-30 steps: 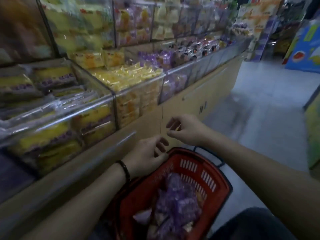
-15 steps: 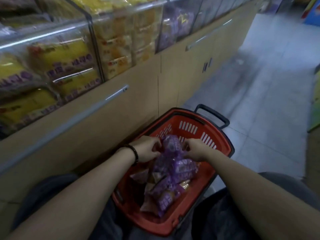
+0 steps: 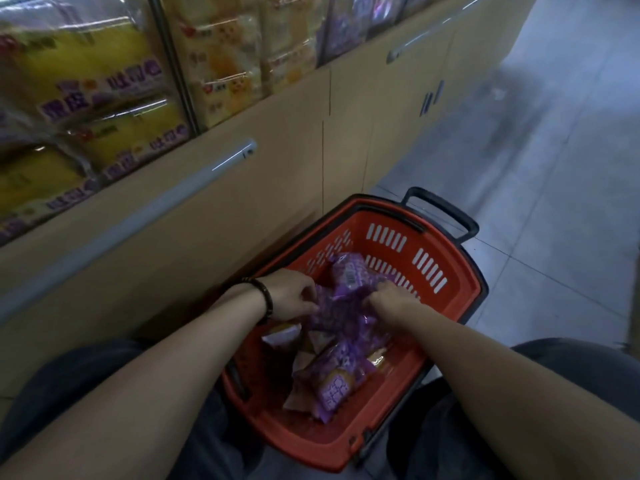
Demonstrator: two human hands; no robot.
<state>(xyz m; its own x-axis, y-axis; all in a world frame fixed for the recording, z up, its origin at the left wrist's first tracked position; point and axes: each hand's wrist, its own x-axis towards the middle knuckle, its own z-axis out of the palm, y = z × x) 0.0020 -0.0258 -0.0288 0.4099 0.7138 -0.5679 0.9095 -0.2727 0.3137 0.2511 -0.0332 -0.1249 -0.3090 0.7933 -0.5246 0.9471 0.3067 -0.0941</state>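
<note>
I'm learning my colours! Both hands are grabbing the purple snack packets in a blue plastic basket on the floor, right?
Not quite. The plastic shopping basket is red, not blue, as the head view shows. The rest holds: the left hand and the right hand both grip the purple plastic snack packets inside it, fingers curled into the bunch.

The camera sits on the person's head, looking steeply down. The red basket lies close below, at centre.
</note>
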